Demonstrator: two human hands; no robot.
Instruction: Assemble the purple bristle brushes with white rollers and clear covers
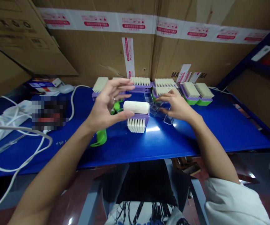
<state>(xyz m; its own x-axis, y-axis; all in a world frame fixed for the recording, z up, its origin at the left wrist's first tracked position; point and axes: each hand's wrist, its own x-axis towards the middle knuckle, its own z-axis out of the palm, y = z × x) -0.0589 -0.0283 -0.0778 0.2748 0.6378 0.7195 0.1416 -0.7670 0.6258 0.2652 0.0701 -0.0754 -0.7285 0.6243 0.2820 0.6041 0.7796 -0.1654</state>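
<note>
My left hand (110, 104) is open, its fingers spread above a purple brush (146, 120) with cream bristles. A white ribbed roller (136, 107) sits on top of this brush, and my left thumb overlaps the roller's lower left edge; whether it touches is hard to tell. My right hand (174, 103) reaches over several clear plastic pieces (169, 119) right of the brush, its fingers bent and apart. Green plastic parts (118, 106) lie behind my left hand, partly hidden. Another green piece (101, 137) rests beside my left wrist.
Purple and green brushes (191, 90) line the back of the blue table (209, 134), bristles up, before a cardboard wall (97, 50). White cables (15, 137) tangle at the left, near a white mouse (66, 89) and a blurred dark object (50, 114).
</note>
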